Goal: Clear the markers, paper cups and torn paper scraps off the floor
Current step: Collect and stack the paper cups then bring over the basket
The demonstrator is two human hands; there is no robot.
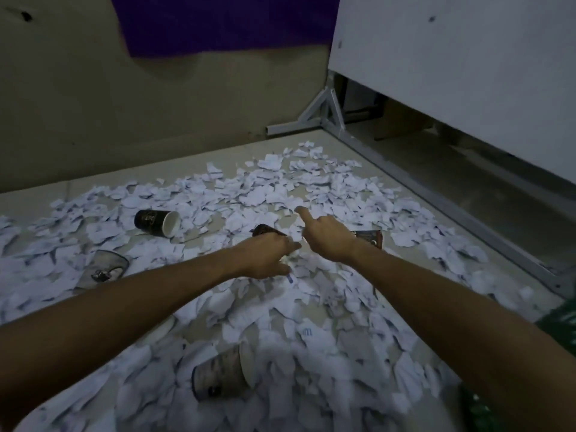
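Observation:
Torn white paper scraps (274, 194) cover most of the floor. Several paper cups lie among them: a black one (157, 222) on its side at the left, a squashed one (107, 266), a pale one (223, 372) near me, and brown ones partly hidden behind my left hand (265, 230) and behind my right wrist (369, 237). My left hand (268, 255) is low over the scraps, fingers curled around a small whitish bit of paper. Just right of it, my right hand (327, 236) has its index finger stretched forward and holds nothing. No marker is clearly visible.
A beige wall (93, 104) with a purple cloth (218, 23) closes off the back. A white panel (452, 57) on a grey metal frame (324, 110) runs along the right side. Something green (558, 322) shows at the lower right edge.

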